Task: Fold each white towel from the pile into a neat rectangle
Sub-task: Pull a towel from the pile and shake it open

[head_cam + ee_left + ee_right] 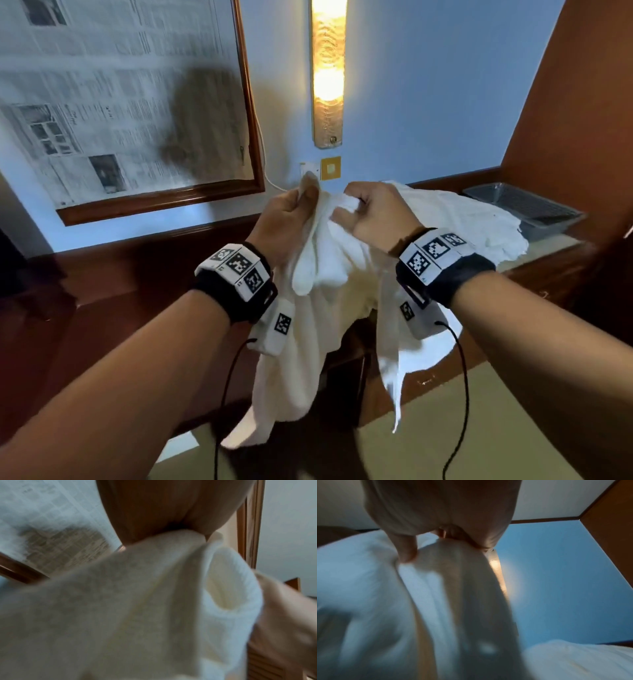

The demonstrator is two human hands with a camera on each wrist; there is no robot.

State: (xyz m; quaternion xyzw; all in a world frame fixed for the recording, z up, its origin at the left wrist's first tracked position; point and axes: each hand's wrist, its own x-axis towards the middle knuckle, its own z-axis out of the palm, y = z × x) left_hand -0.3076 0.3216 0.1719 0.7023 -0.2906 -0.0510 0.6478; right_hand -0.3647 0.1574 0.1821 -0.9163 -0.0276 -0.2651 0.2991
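Observation:
A white towel hangs bunched in the air in front of me, held up at its top edge by both hands. My left hand grips one bunch of the edge in its curled fingers. My right hand pinches the edge a short way to the right. In the left wrist view the towel fills the frame below the hand. The right wrist view shows the towel trailing from the right hand. More white towels lie heaped on the counter behind.
A grey mesh tray sits at the back right of the wooden counter. A framed newspaper print and a lit wall lamp hang on the blue wall. A brown wooden panel stands at right.

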